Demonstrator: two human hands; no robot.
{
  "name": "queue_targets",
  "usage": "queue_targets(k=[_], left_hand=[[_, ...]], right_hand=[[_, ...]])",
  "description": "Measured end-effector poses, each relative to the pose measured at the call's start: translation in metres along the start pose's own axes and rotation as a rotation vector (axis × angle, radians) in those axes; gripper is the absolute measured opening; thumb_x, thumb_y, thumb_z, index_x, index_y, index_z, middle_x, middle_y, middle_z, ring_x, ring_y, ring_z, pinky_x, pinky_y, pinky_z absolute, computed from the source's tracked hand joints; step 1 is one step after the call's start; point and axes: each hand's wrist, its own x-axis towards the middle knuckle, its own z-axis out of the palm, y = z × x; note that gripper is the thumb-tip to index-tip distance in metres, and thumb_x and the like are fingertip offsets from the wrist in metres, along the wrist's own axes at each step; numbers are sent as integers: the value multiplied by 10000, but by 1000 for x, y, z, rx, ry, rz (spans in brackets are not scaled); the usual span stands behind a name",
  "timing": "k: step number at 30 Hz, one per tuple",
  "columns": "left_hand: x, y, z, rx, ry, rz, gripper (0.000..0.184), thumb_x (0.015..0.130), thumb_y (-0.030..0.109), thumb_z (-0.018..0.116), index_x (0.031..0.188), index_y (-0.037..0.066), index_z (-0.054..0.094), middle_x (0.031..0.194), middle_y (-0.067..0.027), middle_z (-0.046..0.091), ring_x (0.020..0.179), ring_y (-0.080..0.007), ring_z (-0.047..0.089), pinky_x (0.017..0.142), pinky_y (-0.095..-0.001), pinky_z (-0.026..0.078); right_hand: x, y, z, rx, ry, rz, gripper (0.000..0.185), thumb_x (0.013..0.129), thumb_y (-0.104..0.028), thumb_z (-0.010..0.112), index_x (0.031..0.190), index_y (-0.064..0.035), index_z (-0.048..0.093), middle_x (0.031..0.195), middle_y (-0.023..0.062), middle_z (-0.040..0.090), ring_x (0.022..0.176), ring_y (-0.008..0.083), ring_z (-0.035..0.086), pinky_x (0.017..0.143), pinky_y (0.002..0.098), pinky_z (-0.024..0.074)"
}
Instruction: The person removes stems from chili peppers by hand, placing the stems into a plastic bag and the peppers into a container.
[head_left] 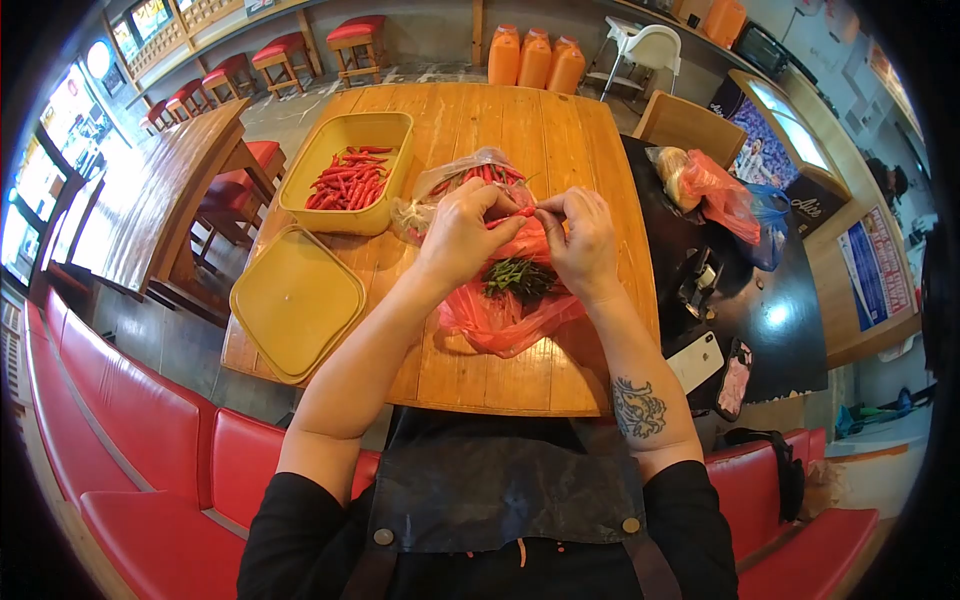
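Note:
A red chili pepper (525,212) is pinched between my two hands over the wooden table (480,375). My left hand (465,230) is closed on its body, while the fingertips of my right hand (580,240) grip its other end. Just below lies a red plastic bag (505,325) with a heap of green chili stems (518,277) in it. Behind my left hand, a clear plastic bag (487,158) holds more red chilies. To the left stands a yellow plastic container (372,130) with many red chilies (350,180) inside.
The container's yellow lid (298,303) lies at the table's left. On the black table (775,345) at right are a white phone (695,362), another phone (735,380) and plastic bags (728,200). Red bench seats (150,440) run along the near side.

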Motion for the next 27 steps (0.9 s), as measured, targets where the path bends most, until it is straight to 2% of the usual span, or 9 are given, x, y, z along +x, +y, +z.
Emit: queue_targets(k=[4,10,12,13,16,18,21,23,27], left_hand=[[-2,-2,10,-81,42,-54,157,774,107,722,831,-15,641,753,-61,609,667,-109,558,617,-268,461],[0,-3,11,-317,-91,-340,151,804,121,711,832,-12,645,728,-1,608,643,-46,515,580,-216,437],[1,-5,7,-416,-147,-419,147,803,118,711,848,-9,654,743,-5,621,648,-54,528,584,-214,440],[3,-7,3,-414,-144,-420,147,803,118,711,848,-9,654,743,-5,621,648,-54,528,584,-214,440],[9,-10,-27,-154,139,-207,118,800,90,704,891,19,682,822,-38,645,714,-103,582,650,-244,478],[16,-21,-62,200,298,-143,127,795,72,694,916,33,691,872,-65,618,763,-131,597,687,-261,487],[17,-60,-97,349,374,-161,153,799,74,675,948,46,697,919,-114,598,820,-222,610,744,-304,488],[13,-87,-103,696,462,-107,189,779,105,684,945,15,673,948,-135,592,844,-295,590,780,-386,478],[19,-61,-82,764,617,89,172,794,96,660,947,18,667,943,-148,604,852,-314,592,794,-404,479]], right_hand=[[-2,-2,3,-16,3,33,108,774,-82,662,792,-63,557,750,81,564,743,286,556,797,407,409],[-5,-2,5,70,-20,231,102,802,-88,657,793,-42,566,743,81,574,736,264,571,771,352,447],[-4,-1,5,438,46,503,93,828,-81,649,831,-13,587,742,78,583,752,210,584,704,298,462],[-3,1,3,440,45,501,93,828,-81,649,831,-13,587,742,78,583,752,210,584,704,298,462],[1,7,-5,589,56,566,83,850,-78,639,861,-2,610,754,77,596,767,167,581,674,265,461],[3,4,-9,520,-101,358,48,822,-52,640,855,-20,627,761,83,609,769,204,590,699,292,464],[0,1,-8,382,-351,160,58,784,-34,646,841,-43,640,783,82,617,782,243,593,728,335,459],[-3,-3,-8,360,-426,155,58,778,-49,651,835,-54,644,791,75,615,807,249,587,769,348,437],[-5,-5,-8,278,-591,103,55,769,-100,666,816,-78,649,821,57,608,878,256,568,870,374,384]])
